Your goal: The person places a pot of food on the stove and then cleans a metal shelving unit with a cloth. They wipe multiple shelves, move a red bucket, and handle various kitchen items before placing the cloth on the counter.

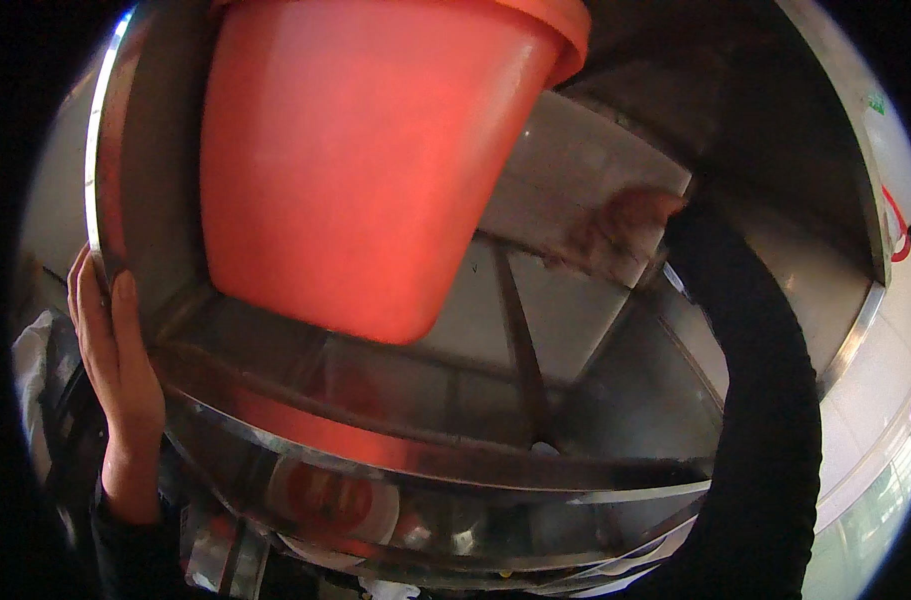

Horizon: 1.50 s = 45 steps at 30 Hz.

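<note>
My left hand (pixel 125 352) grips the edge of an upright metal panel (pixel 93 172) on the left, fingers outside and thumb inside. My right arm, in a black sleeve, reaches into a dark metal compartment. My right hand (pixel 631 217) is blurred and lies at a pale flat panel (pixel 568 165) inside; whether it holds anything cannot be made out. Between the hands, nearer the camera, is a large red plastic bucket or bin (pixel 350 172) with a thick rim, hiding much of the compartment. Its upper part runs out of the picture.
A shiny metal ledge (pixel 455 469) curves across the front of the compartment. A dark narrow bar (pixel 523 345) crosses the pale panels inside. White tiles (pixel 868 367) are at the right. Pale cloth-like material (pixel 33 375) is at the far left.
</note>
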Each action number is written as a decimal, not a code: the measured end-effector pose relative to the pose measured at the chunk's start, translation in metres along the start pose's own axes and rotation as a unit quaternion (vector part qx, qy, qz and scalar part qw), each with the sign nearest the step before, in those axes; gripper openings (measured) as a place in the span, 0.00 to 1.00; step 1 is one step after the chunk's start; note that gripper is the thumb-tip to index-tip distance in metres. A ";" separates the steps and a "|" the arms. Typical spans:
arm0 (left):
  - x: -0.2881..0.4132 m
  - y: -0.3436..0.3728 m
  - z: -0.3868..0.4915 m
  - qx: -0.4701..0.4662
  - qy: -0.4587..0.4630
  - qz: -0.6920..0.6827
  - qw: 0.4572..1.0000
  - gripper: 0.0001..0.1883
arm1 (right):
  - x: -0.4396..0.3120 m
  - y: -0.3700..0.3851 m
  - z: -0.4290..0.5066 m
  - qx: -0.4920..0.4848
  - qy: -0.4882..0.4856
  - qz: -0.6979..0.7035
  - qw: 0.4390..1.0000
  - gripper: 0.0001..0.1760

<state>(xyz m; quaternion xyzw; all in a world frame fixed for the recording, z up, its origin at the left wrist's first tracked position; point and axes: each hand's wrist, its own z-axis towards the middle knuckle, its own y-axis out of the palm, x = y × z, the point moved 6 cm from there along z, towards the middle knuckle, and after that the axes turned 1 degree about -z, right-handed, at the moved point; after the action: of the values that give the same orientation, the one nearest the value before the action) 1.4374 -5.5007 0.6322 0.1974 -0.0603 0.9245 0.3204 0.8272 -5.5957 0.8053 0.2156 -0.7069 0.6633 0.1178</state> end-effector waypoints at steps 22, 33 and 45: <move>-0.038 -0.001 -0.008 -0.003 0.031 0.014 0.999 0.22 | -0.129 0.054 -0.045 -0.099 -0.111 0.146 0.978 0.17; -0.060 -0.001 -0.027 -0.001 0.043 0.055 0.998 0.23 | -0.016 0.131 -0.090 -0.149 0.140 -0.021 0.979 0.32; -0.033 0.010 -0.016 0.039 0.078 0.053 0.995 0.23 | -0.106 0.121 -0.281 -0.395 0.270 0.176 0.860 0.28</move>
<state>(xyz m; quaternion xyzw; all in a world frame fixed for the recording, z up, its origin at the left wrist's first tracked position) 1.4496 -5.5231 0.6041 0.1335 -0.0095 0.9544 0.2669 0.8310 -5.2984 0.6755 -0.1650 -0.8763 0.3698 0.2609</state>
